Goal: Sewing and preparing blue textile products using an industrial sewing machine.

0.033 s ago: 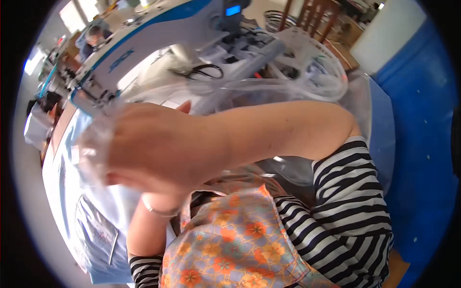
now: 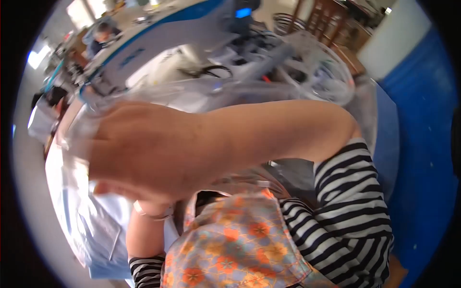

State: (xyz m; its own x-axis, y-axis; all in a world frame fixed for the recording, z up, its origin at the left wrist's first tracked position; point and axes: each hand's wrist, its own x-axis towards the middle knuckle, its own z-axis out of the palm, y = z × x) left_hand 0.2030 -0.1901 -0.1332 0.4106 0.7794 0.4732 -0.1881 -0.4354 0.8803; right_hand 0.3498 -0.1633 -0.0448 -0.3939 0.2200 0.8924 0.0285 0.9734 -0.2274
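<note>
My right hand [image 2: 139, 146] reaches in from the right, with its back toward me and its fingers smeared by motion. Clear plastic film [image 2: 77, 144] bunches at its finger side, and the hand appears closed on it. Beneath it my left hand [image 2: 127, 189] is mostly covered; only a little of it shows above the wrist with a light bracelet [image 2: 152, 211]. Whether its fingers hold the film is hidden. More clear plastic [image 2: 240, 91] spreads behind my right forearm. Pale fabric [image 2: 103, 259] lies below and left of the hands, a thin metallic rod [image 2: 114, 242] on it.
A white and blue sewing machine [image 2: 144, 48] stands just beyond my hands. Black-handled scissors [image 2: 217, 72] lie beside it. A clear round plastic tub [image 2: 331, 81] and a wooden chair [image 2: 321, 21] are farther right. Another person [image 2: 102, 36] sits at the far left.
My right hand has moved slightly left, the plastic film with it. The left wrist has shifted slightly left and down. The background has slid a little to the right as the view turned.
</note>
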